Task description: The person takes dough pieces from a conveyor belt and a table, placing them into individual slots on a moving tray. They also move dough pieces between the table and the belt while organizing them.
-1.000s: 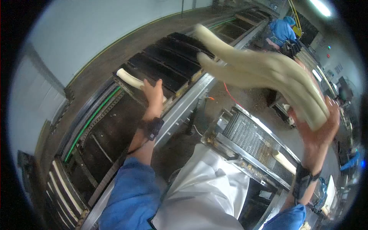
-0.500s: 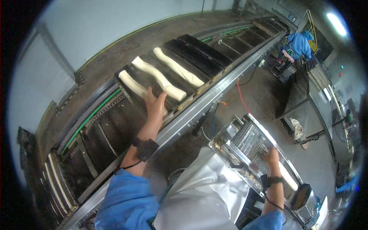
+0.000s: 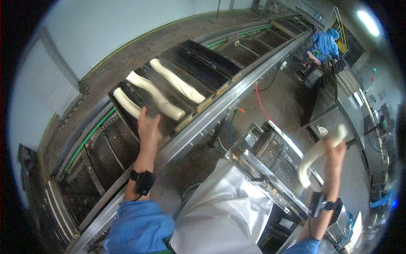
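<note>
Dough sits gripped in right hand, left hand spread, wall sheets unreadable.

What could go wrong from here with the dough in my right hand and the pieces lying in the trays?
The dough strip in your right hand hangs bent from the grip, so it may stretch or get pinched thin there. Its lower end dangles over the mesh conveyor and might snag if it touches. Your left hand is at the near end of the closest dough piece, so a push could dent or skew it.
</note>
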Demonstrator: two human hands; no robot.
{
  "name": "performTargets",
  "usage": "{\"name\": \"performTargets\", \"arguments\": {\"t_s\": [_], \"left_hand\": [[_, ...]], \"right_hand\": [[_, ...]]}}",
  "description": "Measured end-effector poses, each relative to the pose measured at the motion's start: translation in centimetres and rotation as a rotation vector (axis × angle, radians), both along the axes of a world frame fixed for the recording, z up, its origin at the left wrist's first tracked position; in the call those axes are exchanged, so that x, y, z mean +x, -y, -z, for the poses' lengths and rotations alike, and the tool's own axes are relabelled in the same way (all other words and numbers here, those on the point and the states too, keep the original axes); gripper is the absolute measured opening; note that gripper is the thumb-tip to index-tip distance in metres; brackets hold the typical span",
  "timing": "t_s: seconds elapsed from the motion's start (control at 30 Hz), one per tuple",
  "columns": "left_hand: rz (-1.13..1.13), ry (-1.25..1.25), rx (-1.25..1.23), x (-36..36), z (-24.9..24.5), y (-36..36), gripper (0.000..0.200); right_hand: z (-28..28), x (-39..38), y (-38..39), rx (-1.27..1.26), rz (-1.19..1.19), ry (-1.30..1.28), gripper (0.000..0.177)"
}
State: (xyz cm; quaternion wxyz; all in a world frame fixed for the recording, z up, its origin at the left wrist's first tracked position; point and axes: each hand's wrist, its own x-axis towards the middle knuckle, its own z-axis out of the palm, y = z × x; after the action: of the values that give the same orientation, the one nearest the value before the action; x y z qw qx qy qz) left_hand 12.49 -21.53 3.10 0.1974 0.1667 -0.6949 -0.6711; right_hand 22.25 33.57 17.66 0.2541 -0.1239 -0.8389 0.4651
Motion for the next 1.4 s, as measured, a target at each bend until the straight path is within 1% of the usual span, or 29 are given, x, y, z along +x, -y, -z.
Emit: {"name": "performTargets", "arguments": {"t_s": [0.03, 0.07, 0.1, 0.17, 0.23, 0.3, 0.33, 0.37, 0.43, 0.5, 0.57, 0.6, 0.63, 0.7, 0.73, 0.77, 0.83, 0.87, 0.9, 0.97, 1.03, 1.1, 1.13, 1.2, 1.27, 1.3, 1.33, 1.37, 1.4], "left_hand": [[-0.034, -0.045, -0.069, 0.3, 0.4, 0.3, 0.068], [-0.099, -0.018, -0.329, 1.4, -1.2, -0.1, 0.063], [-0.102, -0.016, -0.335, 1.8, -1.2, 0.0, 0.063], [-0.126, -0.210, -0.666, 2.6, -1.2, 0.6, 0.060], [-0.129, -0.265, -0.677, 2.6, -1.0, 0.7, 0.061], [0.029, -0.308, -0.201, 2.5, -1.4, -0.2, 0.061], [0.017, -0.116, -0.168, 2.0, -4.5, -1.7, 0.063], [0.020, -0.103, -0.179, 1.2, -5.1, -1.7, 0.063], [-0.062, 0.105, -0.201, 0.3, -5.1, -0.7, 0.070], [-0.097, 0.170, -0.222, -0.7, -4.6, 0.9, 0.082], [-0.098, 0.192, -0.056, -1.2, -4.8, 1.8, 0.083], [-0.126, 0.347, -0.050, -1.5, -5.1, 2.1, 0.081], [-0.128, 0.352, -0.054, -1.8, -3.8, 3.9, 0.081], [-0.088, 0.333, 0.059, -3.1, -0.2, 7.9, 0.077], [-0.187, 0.322, 0.018, -1.4, -3.8, 5.2, 0.061], [-0.195, 0.320, 0.019, -0.1, -4.1, 5.3, 0.061], [-0.216, 0.083, 0.004, 1.8, -4.5, 6.0, 0.043], [-0.257, -0.038, -0.137, 2.3, -5.6, 4.7, 0.035], [-0.246, -0.113, -0.276, 2.4, -6.6, 3.7, 0.038], [-0.141, -0.178, -0.273, 0.9, -6.9, 2.3, 0.041], [-0.095, 0.015, -0.283, -0.5, -5.4, 2.1, 0.059], [-0.126, 0.300, -0.049, -0.8, -6.9, 0.1, 0.074], [-0.126, 0.300, -0.051, -0.8, -5.8, 0.9, 0.074], [-0.244, 0.326, -0.132, -1.6, -2.8, 3.2, 0.084], [-0.234, 0.283, -0.087, -0.6, -1.2, 4.5, 0.083], [-0.160, 0.193, -0.140, 0.3, -0.8, 4.7, 0.078], [-0.125, 0.203, -0.083, 1.2, -1.3, 4.6, 0.069], [-0.154, 0.294, -0.174, 0.7, -1.2, 5.1, 0.060], [0.001, 0.203, -0.127, -0.2, 2.3, 9.3, 0.056]], "right_hand": [[-2.5, -0.5, 0.6, -0.114, -0.042, -0.112, 0.049], [-4.7, -1.4, 0.5, -0.295, -0.167, -0.243, 0.053], [-8.3, -1.4, 5.3, -0.418, -0.312, -0.339, 0.063], [-10.8, -1.2, 8.9, -0.558, -0.663, -0.383, 0.081], [-11.4, -1.1, 13.4, -0.571, -0.789, -0.398, 0.087], [-10.5, -1.4, 14.2, -0.383, -0.883, -0.364, 0.099], [-9.8, -3.0, 13.3, -0.414, -0.793, -0.290, 0.104], [-8.6, -3.8, 12.3, -0.452, -0.742, -0.226, 0.102], [-4.8, -3.8, 9.3, -0.356, -0.574, -0.057, 0.097], [0.5, -3.7, 4.3, -0.205, -0.407, 0.176, 0.090], [10.3, -2.6, -4.4, 0.083, -0.357, 0.193, 0.092], [12.8, -0.8, -7.4, 0.311, -0.263, 0.332, 0.089], [14.7, 1.2, -9.7, 0.541, -0.167, 0.467, 0.086], [17.8, 4.8, -13.3, 0.711, 0.105, 0.833, 0.076], [19.1, 6.8, -15.3, 0.714, 0.168, 0.941, 0.073], [20.0, 8.7, -16.5, 0.720, 0.233, 1.045, 0.070], [19.2, 12.8, -15.3, 0.811, 0.240, 1.023, 0.069], [18.7, 14.1, -14.8, 0.899, 0.247, 1.012, 0.067], [19.3, 14.6, -15.8, 0.903, 0.239, 1.019, 0.067], [20.8, 14.6, -17.4, 1.051, 0.196, 0.792, 0.069], [19.9, 14.2, -16.1, 1.052, 0.226, 0.760, 0.059], [19.7, 13.8, -16.4, 1.011, 0.322, 0.864, 0.048], [18.9, 14.4, -16.7, 0.957, 0.300, 0.835, 0.039], [19.9, 14.7, -18.2, 0.990, 0.321, 0.860, 0.037], [21.5, 15.7, -20.7, 1.033, 0.250, 0.807, 0.031], [20.4, 15.0, -19.1, 0.902, 0.285, 0.936, 0.028], [22.3, 15.2, -20.0, 1.105, 0.264, 0.960, 0.026], [20.3, 14.7, -17.1, 1.173, 0.226, 0.642, 0.024], [18.4, 13.7, -14.6, 0.950, 0.295, 0.828, 0.026]]}}
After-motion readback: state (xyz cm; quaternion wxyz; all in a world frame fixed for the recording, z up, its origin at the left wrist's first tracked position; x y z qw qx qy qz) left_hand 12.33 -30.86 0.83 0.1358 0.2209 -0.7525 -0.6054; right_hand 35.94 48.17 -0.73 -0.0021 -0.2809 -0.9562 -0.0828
